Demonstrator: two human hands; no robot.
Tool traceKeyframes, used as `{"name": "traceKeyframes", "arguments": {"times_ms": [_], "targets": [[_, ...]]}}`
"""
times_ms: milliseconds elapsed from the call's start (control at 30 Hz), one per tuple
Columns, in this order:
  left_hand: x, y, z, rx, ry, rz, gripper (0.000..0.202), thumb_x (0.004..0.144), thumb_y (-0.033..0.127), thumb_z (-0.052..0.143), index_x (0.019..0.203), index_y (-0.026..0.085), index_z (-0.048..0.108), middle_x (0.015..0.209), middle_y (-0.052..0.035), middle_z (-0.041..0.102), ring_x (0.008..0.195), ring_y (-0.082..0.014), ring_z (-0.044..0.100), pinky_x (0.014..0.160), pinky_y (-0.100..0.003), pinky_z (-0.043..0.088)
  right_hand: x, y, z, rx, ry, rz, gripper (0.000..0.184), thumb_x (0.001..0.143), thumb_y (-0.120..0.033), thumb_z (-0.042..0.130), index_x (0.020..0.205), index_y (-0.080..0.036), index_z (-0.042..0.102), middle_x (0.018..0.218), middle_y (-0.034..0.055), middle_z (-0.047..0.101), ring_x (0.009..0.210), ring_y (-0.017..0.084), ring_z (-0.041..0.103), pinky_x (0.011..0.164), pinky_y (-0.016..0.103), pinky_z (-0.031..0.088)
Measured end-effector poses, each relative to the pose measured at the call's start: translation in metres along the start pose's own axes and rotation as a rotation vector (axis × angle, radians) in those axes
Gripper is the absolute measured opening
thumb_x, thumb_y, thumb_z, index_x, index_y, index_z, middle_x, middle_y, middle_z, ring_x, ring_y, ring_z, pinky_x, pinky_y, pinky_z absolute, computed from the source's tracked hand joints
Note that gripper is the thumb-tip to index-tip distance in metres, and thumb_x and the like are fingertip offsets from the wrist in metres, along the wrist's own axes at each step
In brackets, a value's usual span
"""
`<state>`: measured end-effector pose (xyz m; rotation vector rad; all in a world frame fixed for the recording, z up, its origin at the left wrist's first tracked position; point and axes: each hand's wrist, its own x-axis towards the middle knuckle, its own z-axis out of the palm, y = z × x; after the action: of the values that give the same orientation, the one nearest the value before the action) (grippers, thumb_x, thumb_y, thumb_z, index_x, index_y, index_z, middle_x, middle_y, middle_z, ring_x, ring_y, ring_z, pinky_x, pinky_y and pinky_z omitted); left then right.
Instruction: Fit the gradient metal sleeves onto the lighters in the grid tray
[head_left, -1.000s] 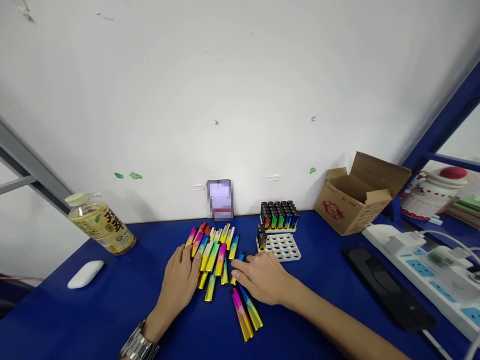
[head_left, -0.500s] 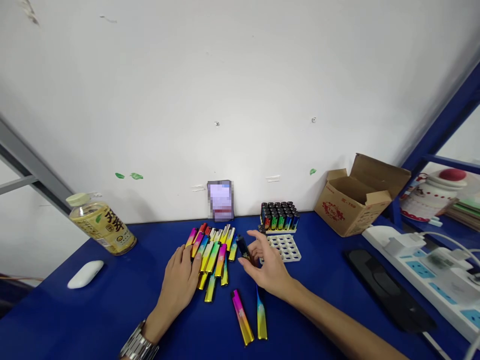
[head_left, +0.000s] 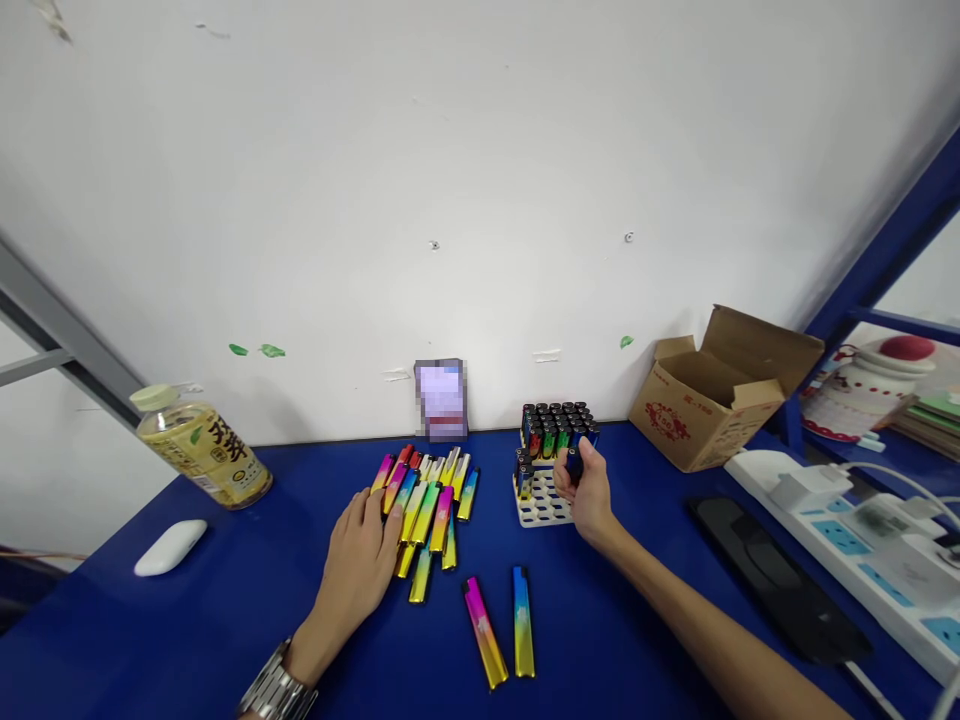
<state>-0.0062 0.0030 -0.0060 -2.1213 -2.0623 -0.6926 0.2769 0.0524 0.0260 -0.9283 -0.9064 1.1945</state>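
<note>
My left hand (head_left: 361,550) lies flat, fingers stretched out, against the left side of a pile of shiny gradient-coloured lighters (head_left: 425,515). In the fingers of my right hand (head_left: 590,495) is a dark blue lighter (head_left: 574,462), held upright over the right part of a white perforated rack (head_left: 541,513). Dark-topped lighters (head_left: 523,472) stand in that rack's left column. Just behind, a second rack is filled with upright lighters (head_left: 553,428). Two lighters lie apart in front: a pink-and-gold one (head_left: 485,634) and a blue-and-yellow one (head_left: 523,622).
A phone-like screen (head_left: 442,400) leans on the wall. At the left are a drink bottle (head_left: 206,450) and a white mouse (head_left: 171,548). An open cardboard box (head_left: 679,415), a black phone (head_left: 776,580) and a power strip (head_left: 847,540) are at the right.
My right hand has moved right, from beside the pile to above the front rack, with the dark blue lighter now upright. My left hand has stayed put.
</note>
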Motion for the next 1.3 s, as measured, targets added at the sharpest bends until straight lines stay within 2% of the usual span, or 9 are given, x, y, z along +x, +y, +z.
{"name": "traceKeyframes", "arguments": {"times_ms": [133, 433, 533, 667, 733, 800, 933, 1100, 1300], "targets": [[0.0, -0.001, 0.001, -0.006, 0.023, 0.02, 0.05, 0.092, 0.043, 0.023, 0.116, 0.011, 0.051, 0.117, -0.0185, 0.06, 0.118, -0.0297, 0.052, 0.096, -0.048, 0.045, 0.008, 0.0, -0.001, 0.045, 0.121, 0.234, 0.039, 0.08, -0.042, 0.036, 0.046, -0.023, 0.032, 0.035, -0.0072, 0.023, 0.032, 0.007, 0.014, 0.033, 0.021, 0.011], [0.0, 0.0, 0.001, -0.006, 0.037, 0.026, 0.048, 0.092, 0.043, 0.025, 0.115, 0.012, 0.052, 0.116, -0.0178, 0.061, 0.117, -0.0298, 0.053, 0.096, -0.048, 0.045, 0.005, -0.007, 0.003, -0.002, 0.066, 0.34, 0.046, 0.088, -0.041, 0.026, 0.045, -0.023, 0.03, 0.033, -0.0066, 0.022, 0.03, 0.007, 0.014, 0.032, 0.021, 0.013], [0.0, -0.001, 0.002, 0.011, 0.032, 0.015, 0.05, 0.093, 0.044, 0.023, 0.116, 0.01, 0.051, 0.118, -0.0194, 0.06, 0.118, -0.0302, 0.052, 0.096, -0.048, 0.045, 0.002, -0.003, 0.001, -0.115, -0.052, 0.176, 0.049, 0.091, -0.053, 0.027, 0.055, -0.022, 0.039, 0.037, -0.008, 0.025, 0.032, 0.008, 0.018, 0.034, 0.021, 0.018], [0.001, -0.001, 0.003, 0.02, 0.047, 0.02, 0.048, 0.093, 0.044, 0.023, 0.115, 0.012, 0.052, 0.116, -0.0177, 0.061, 0.117, -0.0292, 0.053, 0.096, -0.047, 0.046, -0.002, -0.006, -0.006, -0.439, -0.133, -0.266, 0.035, 0.09, -0.053, 0.041, 0.08, -0.021, 0.051, 0.054, -0.0038, 0.048, 0.048, 0.013, 0.044, 0.048, 0.024, 0.037], [0.0, -0.001, 0.002, 0.021, 0.045, 0.024, 0.047, 0.093, 0.044, 0.023, 0.115, 0.013, 0.051, 0.117, -0.0177, 0.06, 0.117, -0.0291, 0.053, 0.096, -0.047, 0.046, -0.004, -0.011, -0.011, -0.598, -0.165, -0.463, 0.031, 0.088, -0.049, 0.048, 0.081, -0.02, 0.057, 0.069, 0.0021, 0.057, 0.065, 0.016, 0.052, 0.06, 0.028, 0.042], [0.0, 0.0, 0.001, 0.018, 0.045, 0.024, 0.047, 0.093, 0.043, 0.024, 0.115, 0.012, 0.051, 0.117, -0.0181, 0.06, 0.116, -0.0292, 0.053, 0.096, -0.048, 0.046, -0.005, -0.016, -0.016, -0.681, -0.238, -0.584, 0.031, 0.088, -0.044, 0.051, 0.072, -0.02, 0.061, 0.069, 0.0034, 0.056, 0.066, 0.017, 0.052, 0.061, 0.029, 0.041], [0.0, 0.001, 0.0, -0.003, 0.062, 0.018, 0.044, 0.093, 0.043, 0.025, 0.113, 0.015, 0.052, 0.116, -0.0164, 0.061, 0.116, -0.0285, 0.054, 0.096, -0.048, 0.045, -0.008, -0.013, -0.021, -0.689, -0.39, -0.554, 0.041, 0.09, -0.038, 0.048, 0.053, -0.021, 0.054, 0.045, -0.002, 0.046, 0.043, 0.013, 0.043, 0.047, 0.026, 0.035], [0.0, 0.002, -0.001, -0.028, 0.047, 0.023, 0.044, 0.093, 0.043, 0.025, 0.113, 0.014, 0.053, 0.116, -0.0166, 0.061, 0.117, -0.0289, 0.053, 0.097, -0.049, 0.044, -0.008, 0.001, -0.02, -0.708, -0.36, -0.595, 0.022, 0.089, -0.032, 0.046, 0.087, -0.021, 0.065, 0.059, 0.0016, 0.064, 0.046, 0.017, 0.06, 0.046, 0.028, 0.045], [0.0, 0.002, -0.001, -0.03, 0.035, 0.012, 0.045, 0.093, 0.043, 0.025, 0.113, 0.014, 0.053, 0.118, -0.0171, 0.06, 0.119, -0.0288, 0.052, 0.097, -0.049, 0.044, -0.002, -0.002, -0.025, -0.962, -0.374, -0.824, 0.022, 0.091, -0.025, 0.042, 0.086, -0.019, 0.063, 0.061, 0.0045, 0.062, 0.051, 0.018, 0.056, 0.05, 0.027, 0.04]]}}
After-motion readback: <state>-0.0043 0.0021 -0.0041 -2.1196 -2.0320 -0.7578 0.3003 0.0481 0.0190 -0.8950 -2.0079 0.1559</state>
